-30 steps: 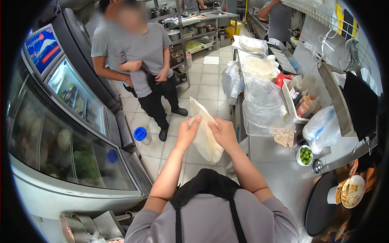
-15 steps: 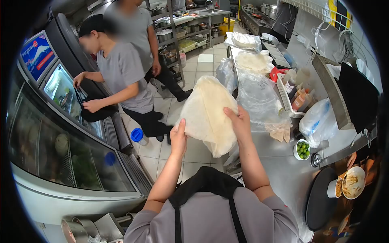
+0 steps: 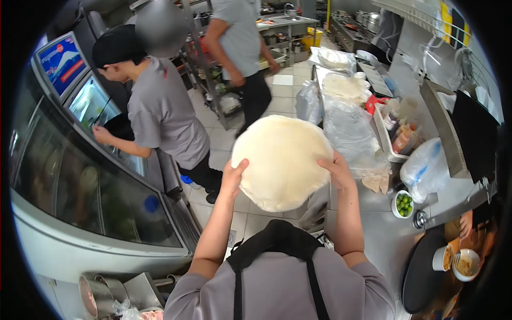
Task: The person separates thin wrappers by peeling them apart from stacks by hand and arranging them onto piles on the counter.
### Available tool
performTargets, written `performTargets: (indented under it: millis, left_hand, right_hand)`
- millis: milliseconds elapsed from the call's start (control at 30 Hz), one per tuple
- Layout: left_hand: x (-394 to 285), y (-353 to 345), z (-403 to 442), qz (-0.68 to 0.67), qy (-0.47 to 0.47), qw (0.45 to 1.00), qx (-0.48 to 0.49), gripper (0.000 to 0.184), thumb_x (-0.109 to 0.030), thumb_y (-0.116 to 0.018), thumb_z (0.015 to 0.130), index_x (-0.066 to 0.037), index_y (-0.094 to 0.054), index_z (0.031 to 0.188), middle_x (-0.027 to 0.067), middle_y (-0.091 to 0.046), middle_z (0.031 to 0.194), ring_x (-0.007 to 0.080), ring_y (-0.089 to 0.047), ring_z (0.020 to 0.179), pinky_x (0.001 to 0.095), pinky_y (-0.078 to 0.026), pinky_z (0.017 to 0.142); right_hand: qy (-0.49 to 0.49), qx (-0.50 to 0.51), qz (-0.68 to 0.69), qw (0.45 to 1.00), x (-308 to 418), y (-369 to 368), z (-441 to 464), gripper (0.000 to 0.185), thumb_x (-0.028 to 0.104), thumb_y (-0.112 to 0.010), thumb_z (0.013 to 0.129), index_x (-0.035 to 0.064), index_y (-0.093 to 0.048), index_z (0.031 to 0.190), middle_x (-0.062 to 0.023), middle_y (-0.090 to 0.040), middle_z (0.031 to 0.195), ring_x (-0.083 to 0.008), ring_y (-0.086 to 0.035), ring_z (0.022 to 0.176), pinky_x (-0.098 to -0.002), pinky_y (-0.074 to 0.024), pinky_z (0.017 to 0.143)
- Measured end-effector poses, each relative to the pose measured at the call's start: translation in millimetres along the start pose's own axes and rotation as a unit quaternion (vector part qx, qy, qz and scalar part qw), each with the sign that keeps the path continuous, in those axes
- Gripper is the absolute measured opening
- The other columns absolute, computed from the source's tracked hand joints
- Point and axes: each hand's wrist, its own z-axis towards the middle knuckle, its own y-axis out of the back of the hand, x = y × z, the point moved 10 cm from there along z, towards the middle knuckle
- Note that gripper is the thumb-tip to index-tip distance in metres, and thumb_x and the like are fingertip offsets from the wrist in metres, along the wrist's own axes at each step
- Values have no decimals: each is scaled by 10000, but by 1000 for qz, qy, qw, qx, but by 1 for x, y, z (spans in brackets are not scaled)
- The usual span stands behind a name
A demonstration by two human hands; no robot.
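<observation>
A pale, round, flat sheet that looks like dough point(image 3: 282, 162) is spread out in front of my chest, above the tiled floor. My left hand point(image 3: 233, 176) pinches its left edge, thumb on top. At the right edge my right hand point(image 3: 337, 169) grips it the same way, the fingers hidden underneath. More pale sheets point(image 3: 344, 87) lie on the counter at the right, beside clear plastic point(image 3: 352, 133).
One co-worker point(image 3: 165, 112) leans into the glass-door fridge point(image 3: 88, 104) at the left; another person point(image 3: 240, 48) stands behind. On the right counter are a basket of bottles point(image 3: 394, 133), a bowl of green fruit point(image 3: 402, 205) and a black tray point(image 3: 426, 272).
The sheet has gone from folded to opened out into a full round between my hands. One co-worker has moved closer to the fridge; the other has shifted right.
</observation>
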Motion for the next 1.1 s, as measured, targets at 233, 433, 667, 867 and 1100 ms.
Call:
performTargets:
  millis: [233, 433, 667, 867, 1100]
  left_hand:
    - [-38, 22, -23, 122, -43, 991, -25, 292, -150, -675, 791, -17, -595, 1038, 29, -636, 922, 90, -581, 812, 246, -471, 725]
    - [-63, 54, -40, 235, -149, 952, -124, 379, -121, -686, 771, 5, -525, 1090, 50, -586, 1014, 81, -536, 873, 236, -447, 751]
    - [-114, -28, -74, 522, -335, 763, -183, 531, -257, -705, 723, 29, -459, 1097, 158, -488, 1041, 293, -455, 992, 366, -367, 863]
    - [-107, -18, -58, 534, -259, 784, -184, 446, -209, -751, 680, -6, -479, 968, 78, -457, 824, 227, -454, 804, 318, -395, 741]
    - [-114, -49, -63, 539, -372, 738, -165, 210, -170, -626, 805, -20, -479, 810, 134, -503, 714, 302, -492, 677, 362, -401, 608]
  right_hand:
    - [-68, 89, -72, 991, 7, -39, 11, 339, 159, -669, 762, -8, -585, 1046, -45, -627, 928, -103, -572, 829, -251, -454, 730]
    - [-45, 110, -214, 970, -35, -69, 32, 267, 171, -624, 795, -15, -601, 986, -26, -636, 821, -97, -572, 752, -255, -449, 674]
    - [46, 85, -379, 920, -63, -129, 32, 261, 223, -583, 816, 7, -587, 963, -162, -607, 732, -257, -588, 659, -335, -438, 635]
    - [19, 86, -344, 935, -70, -134, 36, 268, 239, -558, 833, 18, -583, 985, -187, -595, 743, -301, -580, 670, -349, -439, 635]
    - [29, 71, -308, 948, -58, -135, 33, 268, 211, -558, 834, 8, -579, 1007, -166, -619, 771, -253, -596, 688, -334, -447, 656]
